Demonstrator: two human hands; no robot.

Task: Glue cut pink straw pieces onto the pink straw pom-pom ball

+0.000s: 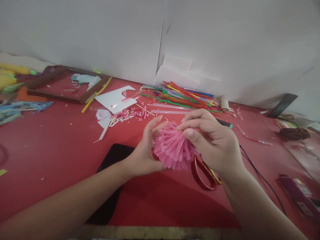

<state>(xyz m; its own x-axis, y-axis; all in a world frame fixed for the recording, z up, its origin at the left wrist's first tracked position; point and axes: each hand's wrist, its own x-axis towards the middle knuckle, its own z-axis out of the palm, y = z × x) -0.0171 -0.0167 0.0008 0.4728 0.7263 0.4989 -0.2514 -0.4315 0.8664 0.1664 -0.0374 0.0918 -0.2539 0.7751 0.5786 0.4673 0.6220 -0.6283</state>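
Observation:
A pink pom-pom-like flower (173, 146), made of many short fuzzy strips, is held up over the red table between my hands. My left hand (147, 150) curls around its left side, thumb below and fingers behind. At its upper right, my right hand (210, 140) pinches with thumb and forefinger against the pink strips; whether a single strip is between them I cannot tell. Just below my right hand lie scissors (203, 175) with red and yellow handles, their blades hidden behind the flower and hand.
A black phone (107, 196) lies under my left forearm. Behind are pink clippings (142, 113), white card (116, 98), a bundle of coloured pipe cleaners (185, 95) and a wooden frame (82, 98). A black cable (260, 176) and purple box (298, 195) are at right.

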